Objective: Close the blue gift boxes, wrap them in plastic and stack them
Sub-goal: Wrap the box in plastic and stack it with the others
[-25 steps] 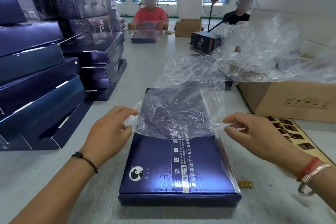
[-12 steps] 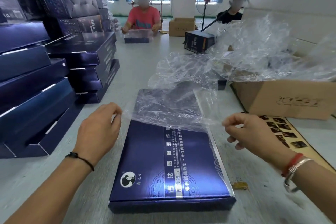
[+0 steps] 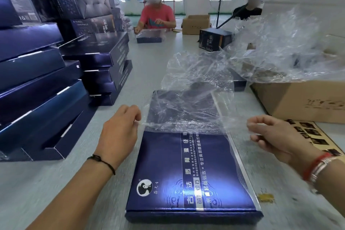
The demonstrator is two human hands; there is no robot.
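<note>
Stacked blue boxes (image 3: 43,84) line the worktop's (image 3: 149,65) left side. The left hand (image 3: 119,132) pinches one edge of a clear plastic bag (image 3: 188,110) covering the far half of a closed box (image 3: 188,175) at near centre; the right hand (image 3: 276,136) pinches the opposite edge.

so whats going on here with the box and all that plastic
A person is pulling a clear plastic bag over a closed blue gift box on the table. The left hand and right hand each pinch an edge of the bag's opening. The bag covers only the far part of the box. More blue boxes are stacked at left.
</note>
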